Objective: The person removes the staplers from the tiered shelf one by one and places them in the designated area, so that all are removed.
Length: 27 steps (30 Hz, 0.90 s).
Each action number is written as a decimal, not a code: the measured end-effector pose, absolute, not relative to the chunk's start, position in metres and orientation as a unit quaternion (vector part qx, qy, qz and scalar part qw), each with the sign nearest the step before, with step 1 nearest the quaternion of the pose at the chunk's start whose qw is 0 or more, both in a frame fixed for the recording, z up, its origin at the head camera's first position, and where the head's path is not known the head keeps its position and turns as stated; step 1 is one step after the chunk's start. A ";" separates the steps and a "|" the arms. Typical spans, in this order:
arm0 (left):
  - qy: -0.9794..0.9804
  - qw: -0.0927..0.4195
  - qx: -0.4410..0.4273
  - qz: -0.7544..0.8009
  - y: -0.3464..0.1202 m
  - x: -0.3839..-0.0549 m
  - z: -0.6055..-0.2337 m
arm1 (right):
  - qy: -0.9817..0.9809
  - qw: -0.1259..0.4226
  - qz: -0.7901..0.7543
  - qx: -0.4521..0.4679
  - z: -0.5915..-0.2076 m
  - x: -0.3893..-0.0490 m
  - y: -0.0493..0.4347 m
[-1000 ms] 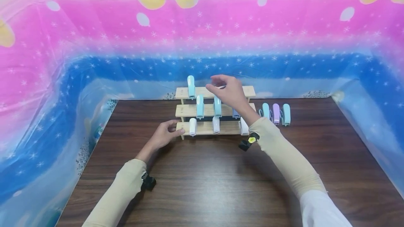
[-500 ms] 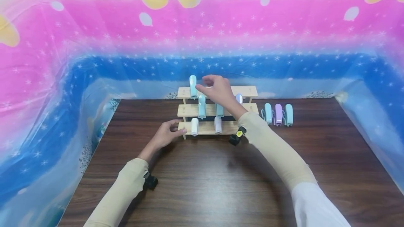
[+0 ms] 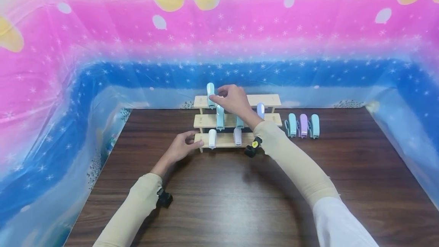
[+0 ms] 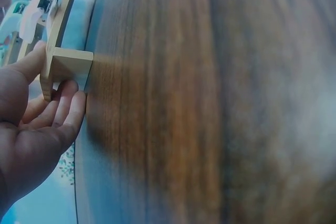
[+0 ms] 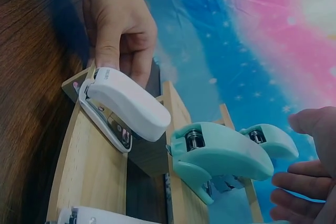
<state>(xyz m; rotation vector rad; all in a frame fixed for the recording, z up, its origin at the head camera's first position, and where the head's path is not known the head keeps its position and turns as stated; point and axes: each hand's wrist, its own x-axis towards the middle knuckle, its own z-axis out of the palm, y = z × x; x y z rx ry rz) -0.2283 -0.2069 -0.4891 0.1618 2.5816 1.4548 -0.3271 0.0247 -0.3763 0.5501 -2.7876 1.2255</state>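
Glossy mint-green stapler (image 3: 210,89) on the top step of a pale wooden three-tier rack (image 3: 265,100), right hand (image 3: 234,99) super close.

Right hand's fingers look loose and parted, not clenched; can't tell if the thumb touches the stapler. Narrow board, so a sideways bump could probably tip it onto the similar mint-green stapler one step down (image 3: 220,119). Left hand (image 3: 181,147) grips the rack's left end, thumb on top, fingers underneath; a tug there might jostle the small white stapler (image 3: 212,138) on the bottom step. The beige right sleeve (image 3: 295,159) hides the bottom step's right end, and the left wrist view crops the upper staplers.
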 end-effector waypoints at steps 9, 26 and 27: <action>0.867 0.086 0.056 0.488 -0.206 -0.229 -0.490 | -0.910 0.018 0.377 0.172 -0.381 -0.331 0.019; 0.869 0.084 0.055 0.485 -0.207 -0.230 -0.490 | -0.911 0.022 0.376 0.168 -0.381 -0.333 0.011; 0.869 0.083 0.055 0.484 -0.207 -0.230 -0.490 | -0.912 0.021 0.375 0.166 -0.382 -0.334 0.011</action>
